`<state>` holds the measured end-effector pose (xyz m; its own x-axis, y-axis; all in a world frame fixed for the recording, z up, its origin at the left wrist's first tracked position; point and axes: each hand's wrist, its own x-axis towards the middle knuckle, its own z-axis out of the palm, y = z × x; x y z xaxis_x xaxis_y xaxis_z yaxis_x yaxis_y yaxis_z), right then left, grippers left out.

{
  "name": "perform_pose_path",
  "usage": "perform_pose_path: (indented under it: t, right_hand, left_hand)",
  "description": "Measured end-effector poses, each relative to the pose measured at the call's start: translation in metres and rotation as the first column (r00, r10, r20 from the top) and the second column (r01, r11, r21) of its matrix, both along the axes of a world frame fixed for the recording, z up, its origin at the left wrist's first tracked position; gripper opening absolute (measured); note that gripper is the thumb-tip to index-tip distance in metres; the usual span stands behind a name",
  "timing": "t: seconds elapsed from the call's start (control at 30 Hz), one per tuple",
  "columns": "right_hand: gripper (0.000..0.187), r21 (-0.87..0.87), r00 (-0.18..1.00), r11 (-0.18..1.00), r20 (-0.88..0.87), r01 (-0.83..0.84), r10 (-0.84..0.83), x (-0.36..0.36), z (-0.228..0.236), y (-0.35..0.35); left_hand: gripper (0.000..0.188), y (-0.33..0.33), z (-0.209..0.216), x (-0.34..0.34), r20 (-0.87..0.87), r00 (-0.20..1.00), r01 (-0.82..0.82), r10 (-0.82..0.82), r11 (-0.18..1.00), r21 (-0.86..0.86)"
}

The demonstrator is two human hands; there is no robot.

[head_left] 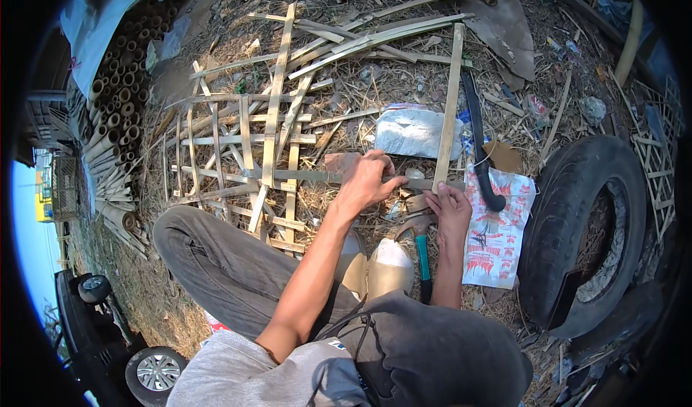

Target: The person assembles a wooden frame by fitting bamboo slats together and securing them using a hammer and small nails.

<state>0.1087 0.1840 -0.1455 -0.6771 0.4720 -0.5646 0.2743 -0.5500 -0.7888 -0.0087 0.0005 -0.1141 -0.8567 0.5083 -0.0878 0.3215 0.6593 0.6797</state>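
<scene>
My left hand (367,181) is closed over a flat bamboo slat (310,176) that runs sideways from the lattice. My right hand (451,207) pinches the near end of another bamboo slat (450,104), where it crosses the sideways one. That second slat points away from me, passing beside a pale grey block (411,132). Just below the hands lies a hammer (422,256) with a green and black handle, its head near my right wrist. The lattice (268,137) of crossed bamboo slats spreads over the ground to the left.
A long black tool with a curved handle (492,194) lies right of the slat. Beside it is a white printed sheet (497,252), then an old tyre (548,241). Loose slats (375,41) lie at the back. Stacked bamboo poles (119,130) and a dark vehicle (90,335) are leftward.
</scene>
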Motion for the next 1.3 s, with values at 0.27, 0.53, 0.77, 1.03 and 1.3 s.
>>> perform_pose_path:
  t: [0.27, 0.53, 0.77, 1.03, 1.3]
  right_hand:
    - [0.026, 0.031, 0.996, 0.998, -0.068, 0.052, -0.050, 0.007, -0.015, 0.006]
    - [0.017, 0.190, 0.983, 0.975, -0.161, 0.117, -0.087, -0.003, -0.017, 0.026]
    - [0.014, 0.245, 0.953, 0.960, -0.296, 0.133, -0.056, -0.003, -0.018, 0.034]
    - [0.016, 0.374, 0.965, 0.921, -0.261, 0.112, -0.012, -0.060, -0.025, 0.037]
    - [0.017, 0.333, 0.995, 0.943, -0.091, -0.016, 0.049, -0.060, -0.034, 0.053]
  left_hand:
    - [0.072, -0.146, 0.039, -0.102, -0.349, 0.718, -0.692, 0.603, 0.560, -0.455]
    - [0.042, -0.142, 0.024, -0.060, -0.179, 0.748, -0.651, 0.639, 0.759, -0.011]
    - [0.055, -0.114, 0.059, -0.074, -0.232, 0.742, -0.645, 0.629, 0.764, 0.013]
    - [0.044, -0.116, 0.024, -0.108, -0.231, 0.852, -0.500, 0.470, 0.861, -0.092]
    - [0.046, -0.110, 0.018, -0.117, -0.303, 0.769, -0.624, 0.563, 0.764, -0.163]
